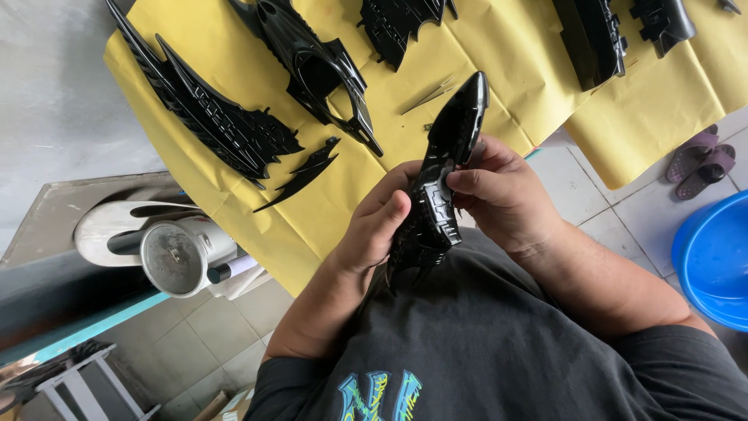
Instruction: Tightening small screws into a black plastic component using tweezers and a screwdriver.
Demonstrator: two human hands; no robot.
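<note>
- Your left hand (374, 230) wraps the lower, spiked end of the glossy black plastic part (444, 171), thumb pressed on its ribbed face.
- Your right hand (499, 191) pinches its middle from the other side.
- The part's long axis runs up and away from your chest, pointed tip over the yellow sheet (506, 70).
- More black pieces lie on that worktop; a long finned panel (210, 117) lies to the left.

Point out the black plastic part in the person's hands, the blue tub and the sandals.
black plastic part (454, 125), head view, on its glossy upper half.
blue tub (713, 261), head view, on its rim.
sandals (701, 161), head view, on the straps.
</note>
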